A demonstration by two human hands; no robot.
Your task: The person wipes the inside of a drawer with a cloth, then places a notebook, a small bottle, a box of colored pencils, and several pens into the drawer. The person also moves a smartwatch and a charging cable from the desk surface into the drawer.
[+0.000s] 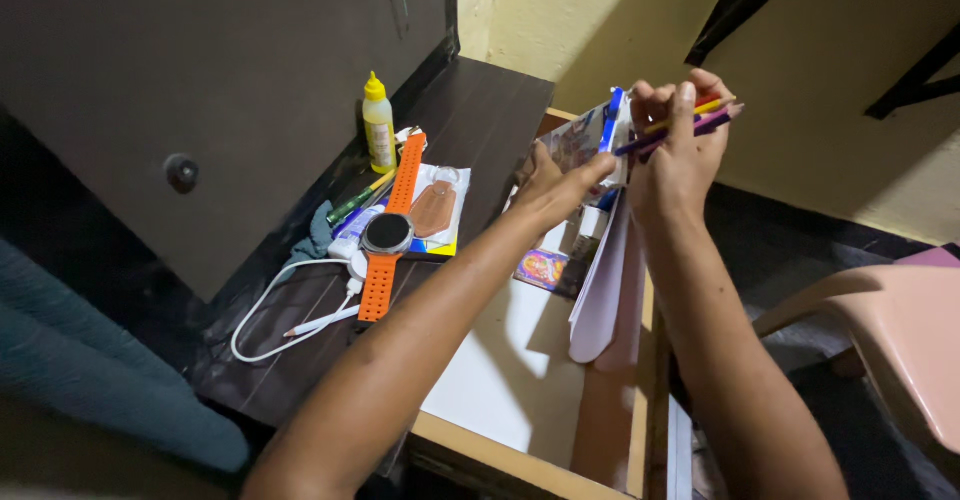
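Coloured pencils (690, 118) gripped in right hand (680, 150); left hand (560, 185) clasps pencil box (590, 140) over open drawer (520, 360). Pencils approx. half in, rest outside. Orange watch (388, 230) untouched on desk (300, 330).

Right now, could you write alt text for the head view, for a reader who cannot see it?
Two bare arms reach over an open drawer: the right hand grips several coloured pencils, and the left hand holds a pack against papers. On the dark desk to the left lie an orange watch, a white cable and a yellow bottle.
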